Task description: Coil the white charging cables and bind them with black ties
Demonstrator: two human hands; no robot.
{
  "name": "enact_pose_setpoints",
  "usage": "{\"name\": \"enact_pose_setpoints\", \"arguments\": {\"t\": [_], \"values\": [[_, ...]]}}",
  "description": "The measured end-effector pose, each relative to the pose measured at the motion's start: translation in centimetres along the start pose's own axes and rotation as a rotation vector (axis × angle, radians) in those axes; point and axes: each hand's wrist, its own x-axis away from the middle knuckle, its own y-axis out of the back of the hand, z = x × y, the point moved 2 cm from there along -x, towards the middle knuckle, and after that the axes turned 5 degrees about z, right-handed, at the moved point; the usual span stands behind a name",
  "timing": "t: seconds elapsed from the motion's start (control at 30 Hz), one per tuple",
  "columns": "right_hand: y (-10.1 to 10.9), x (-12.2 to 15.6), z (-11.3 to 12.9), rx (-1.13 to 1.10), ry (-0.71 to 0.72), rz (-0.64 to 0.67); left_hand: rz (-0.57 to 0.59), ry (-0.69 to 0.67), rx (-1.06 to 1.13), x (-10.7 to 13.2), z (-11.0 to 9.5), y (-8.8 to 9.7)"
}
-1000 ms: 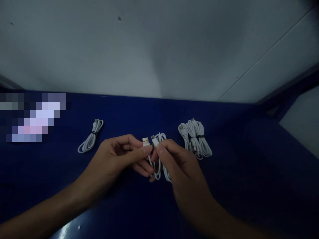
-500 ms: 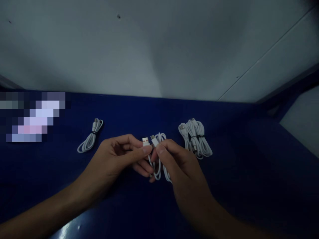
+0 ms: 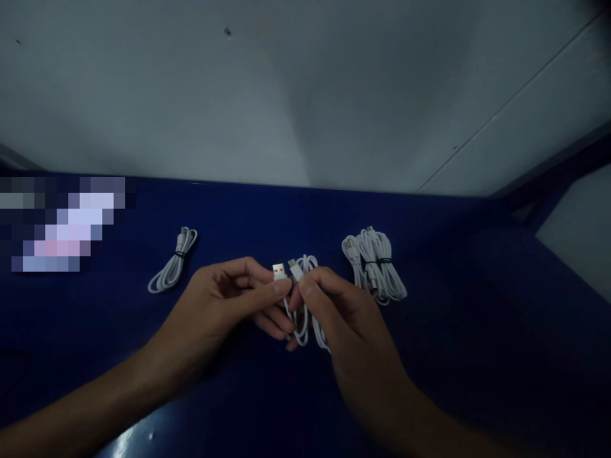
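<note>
- Pinching the wide USB-A connector (image 3: 278, 270) between thumb and fingers, the left hand (image 3: 214, 299) holds one end of a white cable (image 3: 301, 334); the metal shell points up and away from the person
- The right hand (image 3: 353, 318) grips the slimmer connector (image 3: 296, 270) of the cable between thumb and index finger, its metal tip angled toward the left hand; the two connectors sit just beside each other, apart
- The cable's loops hang between and behind the hands, partly covered by the fingers
- Two small reddish marks show on the USB-A shell; any lettering on the connectors is too small to read
- The pixelated patch (image 3: 71, 222) at the left conceals its content
- On the blue tabletop (image 3: 267, 219), a single coiled cable (image 3: 169, 267) with a black tie lies beyond the left hand; a cluster of coiled cables (image 3: 389, 280), also with black ties, lies beyond the right hand
- Compared with half a second ago, both hands, both connectors and all coils keep their positions
</note>
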Motion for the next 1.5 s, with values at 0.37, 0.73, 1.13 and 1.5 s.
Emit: {"name": "enact_pose_setpoints", "arguments": {"t": [0.37,0.73,1.13,1.5], "values": [[0.00,0.08,-0.18,-0.024,0.022,0.015,-0.009,0.001,0.019,0.09,0.18,0.03],[0.01,-0.03,-0.21,-0.035,0.011,0.006,-0.019,0.004,0.024,0.07,0.13,0.08],[-0.06,0.18,0.30,-0.031,-0.004,0.010,-0.026,-0.017,0.008,0.27,0.07,0.02],[0.03,-0.06,0.08,-0.016,0.005,0.011,-0.056,-0.010,0.009,0.27,-0.04,0.05]]}}
